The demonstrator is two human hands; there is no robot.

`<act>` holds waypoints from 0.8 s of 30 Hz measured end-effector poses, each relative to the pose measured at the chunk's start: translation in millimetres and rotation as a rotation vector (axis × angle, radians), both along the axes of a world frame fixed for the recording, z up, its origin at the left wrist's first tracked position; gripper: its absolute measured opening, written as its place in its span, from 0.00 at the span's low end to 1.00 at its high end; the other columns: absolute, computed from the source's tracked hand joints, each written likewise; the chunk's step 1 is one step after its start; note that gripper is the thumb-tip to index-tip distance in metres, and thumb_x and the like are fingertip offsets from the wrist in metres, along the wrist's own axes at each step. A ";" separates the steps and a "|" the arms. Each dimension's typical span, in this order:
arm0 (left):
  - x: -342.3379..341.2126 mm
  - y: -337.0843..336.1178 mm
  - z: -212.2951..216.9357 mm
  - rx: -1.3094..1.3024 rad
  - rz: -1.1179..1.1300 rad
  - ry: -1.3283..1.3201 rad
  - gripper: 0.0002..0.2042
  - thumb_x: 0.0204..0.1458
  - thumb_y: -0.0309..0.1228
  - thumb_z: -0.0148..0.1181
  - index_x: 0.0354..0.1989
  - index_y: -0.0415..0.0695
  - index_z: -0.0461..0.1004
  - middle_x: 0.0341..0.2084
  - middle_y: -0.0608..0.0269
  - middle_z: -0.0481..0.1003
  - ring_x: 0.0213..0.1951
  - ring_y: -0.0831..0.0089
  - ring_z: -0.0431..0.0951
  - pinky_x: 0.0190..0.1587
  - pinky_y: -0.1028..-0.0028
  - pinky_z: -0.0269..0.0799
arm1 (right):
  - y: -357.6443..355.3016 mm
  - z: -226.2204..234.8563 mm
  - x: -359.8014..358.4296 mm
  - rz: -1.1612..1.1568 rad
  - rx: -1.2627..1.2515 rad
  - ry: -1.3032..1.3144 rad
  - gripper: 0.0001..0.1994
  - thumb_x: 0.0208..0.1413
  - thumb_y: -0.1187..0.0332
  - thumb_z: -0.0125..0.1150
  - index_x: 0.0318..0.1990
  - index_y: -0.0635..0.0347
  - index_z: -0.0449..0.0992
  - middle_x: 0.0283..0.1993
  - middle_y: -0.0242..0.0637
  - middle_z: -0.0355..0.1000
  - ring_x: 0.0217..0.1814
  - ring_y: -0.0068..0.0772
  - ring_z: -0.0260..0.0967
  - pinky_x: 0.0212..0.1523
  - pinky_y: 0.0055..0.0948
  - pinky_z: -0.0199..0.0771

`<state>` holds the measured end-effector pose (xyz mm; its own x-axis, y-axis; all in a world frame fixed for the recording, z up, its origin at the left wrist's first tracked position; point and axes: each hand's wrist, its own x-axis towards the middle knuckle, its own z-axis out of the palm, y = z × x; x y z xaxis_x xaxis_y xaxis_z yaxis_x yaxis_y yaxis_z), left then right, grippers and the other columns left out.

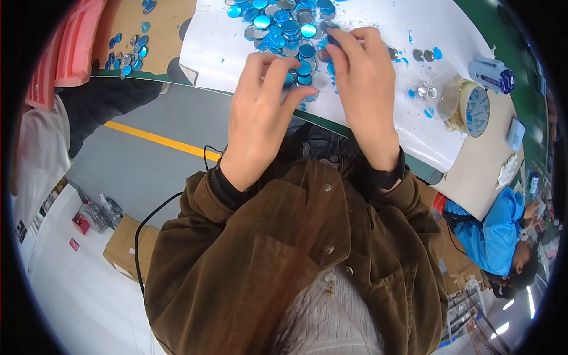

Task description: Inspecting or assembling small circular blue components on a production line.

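A heap of small round metal discs (pixel 286 26), some shiny blue and some silver, lies on a white sheet (pixel 204 44). My left hand (pixel 260 109) is at the near side of the heap. Its fingers are bent, and its thumb stands apart from the index finger, with a few blue discs (pixel 305 68) beside the fingertips. My right hand (pixel 367 83) is at the heap's right side, fingers and thumb closed around a dark, motion-blurred disc (pixel 332 36). Its fingertips partly hide that disc. Blue film scraps lie around the discs.
Several silver discs (pixel 418 55) lie right of my right hand. Beyond them are a clear plastic cup (pixel 442 97), a tape roll (pixel 477 111) and a light-blue device (pixel 492 74). More discs (pixel 126 59) rest on cardboard at left, near red plastic bins (pixel 77 44). Another person in blue (pixel 494 234) sits at right.
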<state>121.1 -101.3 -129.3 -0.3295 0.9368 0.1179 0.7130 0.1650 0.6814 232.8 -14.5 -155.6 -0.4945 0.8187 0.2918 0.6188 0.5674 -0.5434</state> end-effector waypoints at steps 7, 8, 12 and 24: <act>-2.2 1.5 -22.7 0.065 -0.053 -0.008 0.10 0.36 0.25 0.60 0.28 0.39 0.69 0.25 0.61 0.66 0.26 0.65 0.69 0.27 0.73 0.66 | 2.5 4.1 11.4 -0.066 -0.174 0.117 0.05 0.43 0.76 0.54 0.31 0.64 0.71 0.31 0.39 0.62 0.32 0.39 0.61 0.31 0.30 0.62; -2.0 2.1 -24.4 0.098 -0.061 0.000 0.10 0.36 0.25 0.60 0.28 0.39 0.69 0.25 0.61 0.67 0.27 0.65 0.69 0.28 0.73 0.66 | 2.6 3.7 13.2 -0.065 -0.175 0.111 0.05 0.43 0.76 0.54 0.31 0.64 0.71 0.31 0.39 0.62 0.32 0.39 0.61 0.31 0.30 0.62; -1.6 5.0 -24.3 0.154 -0.067 0.040 0.08 0.36 0.24 0.59 0.27 0.39 0.69 0.23 0.61 0.68 0.26 0.65 0.70 0.28 0.73 0.66 | 2.4 1.6 18.3 -0.128 -0.007 0.071 0.06 0.48 0.75 0.51 0.34 0.62 0.72 0.32 0.34 0.66 0.28 0.25 0.64 0.28 0.20 0.63; 0.6 9.4 -17.4 0.131 -0.014 -0.250 0.06 0.39 0.23 0.58 0.27 0.39 0.73 0.24 0.60 0.72 0.23 0.69 0.71 0.27 0.78 0.66 | -23.1 20.4 18.2 0.002 -0.331 0.270 0.06 0.44 0.77 0.53 0.32 0.63 0.70 0.30 0.37 0.65 0.26 0.32 0.63 0.28 0.22 0.62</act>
